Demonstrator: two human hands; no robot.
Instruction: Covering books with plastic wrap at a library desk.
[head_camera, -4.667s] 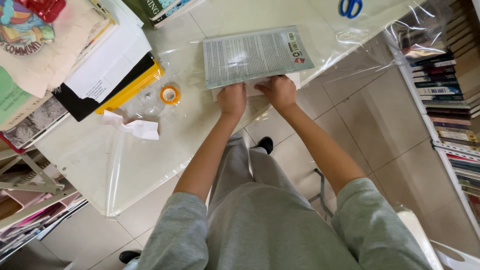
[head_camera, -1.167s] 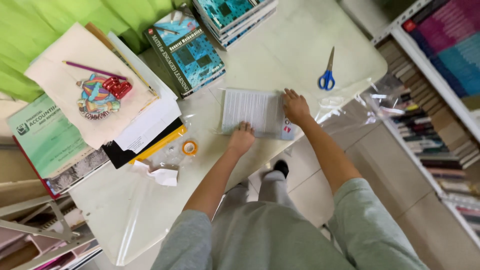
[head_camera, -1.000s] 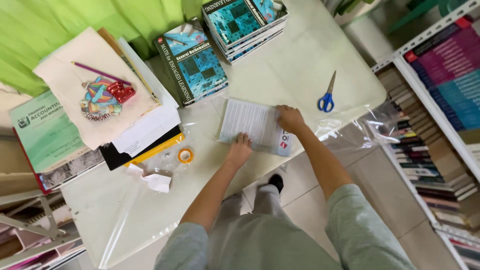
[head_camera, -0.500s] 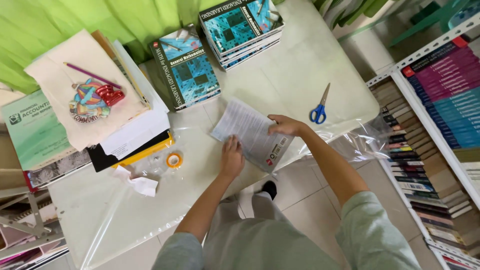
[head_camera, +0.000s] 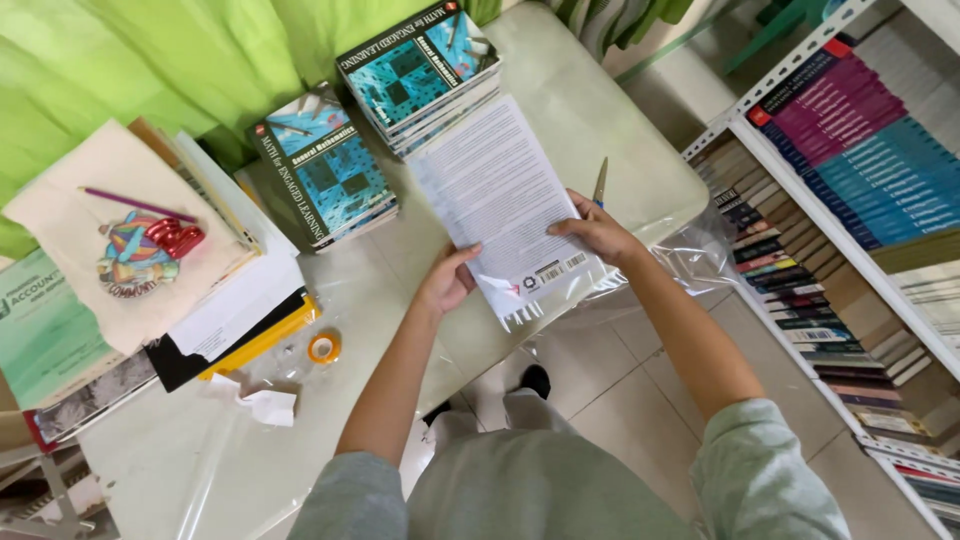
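An orange roll of tape (head_camera: 323, 347) lies on the pale table (head_camera: 640, 180) beside a crumpled white paper scrap (head_camera: 262, 404). The left hand (head_camera: 447, 283) clasps the near left edge of a white printed book wrapped in clear plastic (head_camera: 500, 195), lifted above the table; the right hand (head_camera: 598, 233) grips its right edge, just beside partly hidden scissors (head_camera: 600, 182).
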